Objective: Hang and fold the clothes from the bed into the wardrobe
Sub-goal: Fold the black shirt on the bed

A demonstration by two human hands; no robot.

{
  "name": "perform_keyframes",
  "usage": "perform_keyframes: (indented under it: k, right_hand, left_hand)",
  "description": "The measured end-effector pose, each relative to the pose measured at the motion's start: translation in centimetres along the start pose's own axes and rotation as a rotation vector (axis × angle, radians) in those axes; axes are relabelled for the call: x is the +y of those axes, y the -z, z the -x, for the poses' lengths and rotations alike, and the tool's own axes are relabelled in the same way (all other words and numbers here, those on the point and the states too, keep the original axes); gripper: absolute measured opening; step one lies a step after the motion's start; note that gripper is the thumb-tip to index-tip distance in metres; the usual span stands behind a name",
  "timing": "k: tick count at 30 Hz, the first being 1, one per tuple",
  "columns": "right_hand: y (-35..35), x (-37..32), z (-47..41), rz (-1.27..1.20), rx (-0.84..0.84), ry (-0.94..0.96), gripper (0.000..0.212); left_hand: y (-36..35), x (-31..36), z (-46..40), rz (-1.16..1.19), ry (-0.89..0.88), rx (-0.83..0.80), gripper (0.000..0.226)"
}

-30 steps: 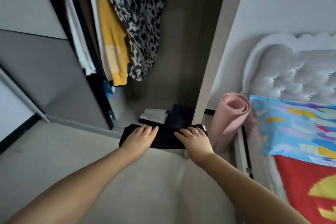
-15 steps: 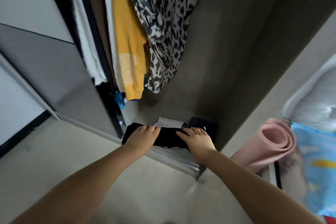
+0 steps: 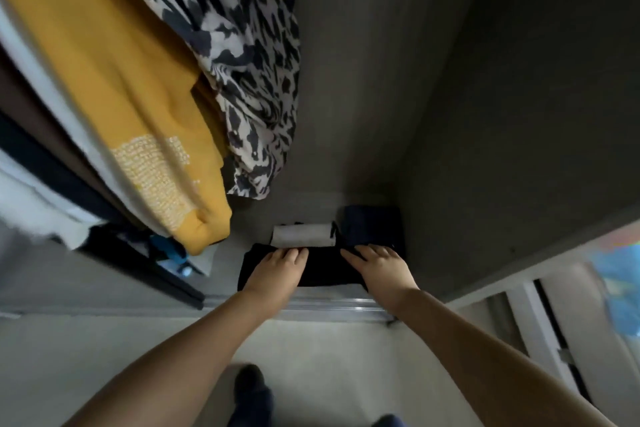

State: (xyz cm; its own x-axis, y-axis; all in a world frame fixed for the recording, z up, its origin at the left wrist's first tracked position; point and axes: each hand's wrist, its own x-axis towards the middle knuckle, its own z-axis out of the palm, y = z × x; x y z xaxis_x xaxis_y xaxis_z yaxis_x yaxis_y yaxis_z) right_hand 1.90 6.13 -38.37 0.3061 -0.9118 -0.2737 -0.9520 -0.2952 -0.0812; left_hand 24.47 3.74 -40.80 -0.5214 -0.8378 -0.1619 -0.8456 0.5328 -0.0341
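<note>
Black folded garment (image 3: 325,269) lies under two flat hands, left (image 3: 277,270), right (image 3: 379,269); two folded pieces behind.

Yellow garment (image 3: 114,87) and patterned garment (image 3: 242,45) cut off at top edge. Black folded cloth (image 3: 325,269) partly hidden under both hands. Bedding (image 3: 620,288) far right blurred.

Bare arms and dark-clad feet, seen from above

No sleeves are worn on either forearm, and the left hand (image 3: 277,272) and right hand (image 3: 381,267) are ungloved, with no rings or watch seen. A dark sock (image 3: 250,385) and dark blue trouser legs (image 3: 249,409) are seen at the bottom edge.
</note>
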Motion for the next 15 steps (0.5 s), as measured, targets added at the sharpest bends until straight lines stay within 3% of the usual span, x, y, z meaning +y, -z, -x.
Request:
perform_keyframes:
  k: [5,8,13,15]
  right_hand:
    - [-7.5,-1.4,-6.4,-0.058,-0.067,-0.059,0.072]
    - [-13.9,-0.3,-11.4,-0.012,-0.127,-0.031,0.071]
    - [-23.4,1.5,-20.3,0.023,-0.019,-0.008,0.085]
    - [-25.7,2.5,-23.6,0.09,-0.004,-0.032,0.085]
  left_hand:
    - [-8.7,-4.4,-3.6,-0.027,-0.077,-0.047,0.086]
    - [-16.3,-5.7,-6.7,-0.037,-0.083,0.02,0.08]
    - [-26.2,-9.0,-13.0,-0.106,-0.084,0.093,0.071]
    - [-28.6,-10.9,-15.9,-0.157,-0.105,0.159,0.056]
